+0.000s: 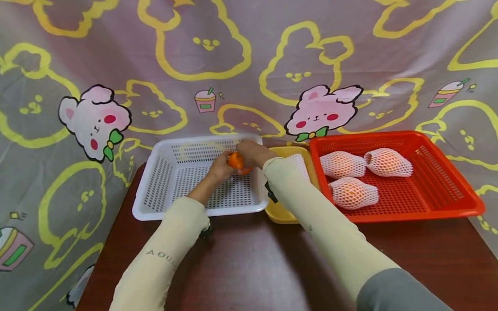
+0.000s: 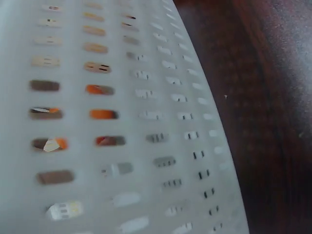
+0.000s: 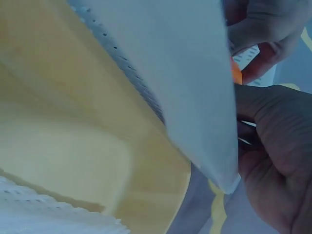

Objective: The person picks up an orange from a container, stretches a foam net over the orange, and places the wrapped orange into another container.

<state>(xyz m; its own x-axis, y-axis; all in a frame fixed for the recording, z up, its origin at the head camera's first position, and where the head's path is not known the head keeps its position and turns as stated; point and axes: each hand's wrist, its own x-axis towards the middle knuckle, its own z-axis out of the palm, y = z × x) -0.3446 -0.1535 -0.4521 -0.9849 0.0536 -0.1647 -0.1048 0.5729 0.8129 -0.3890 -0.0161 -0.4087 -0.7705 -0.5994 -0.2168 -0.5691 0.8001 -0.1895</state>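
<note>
Inside the white basket [image 1: 218, 212], near its right wall, both hands meet at an orange fruit [image 1: 235, 160]. My left hand [image 1: 221, 167] grips the fruit from the left. From the upper right my right hand [image 1: 253, 154] comes over the basket's edge and holds it too, its fingertips partly hidden. More orange colour shows just below, and I cannot tell whether it is a second fruit. In the right wrist view a sliver of the orange fruit [image 3: 237, 71] appears between the hands. Through slots in the basket wall [image 2: 131, 185], the left wrist view shows orange patches.
A yellow tray [image 1: 282, 216] with white foam netting [image 1: 298, 165] stands right of the white basket, under my right forearm. Farther right, a red basket [image 1: 440, 208] holds several fruits in foam nets [image 1: 353, 193]. A patterned cloth [image 1: 237, 46] hangs behind the dark table [image 1: 245, 274].
</note>
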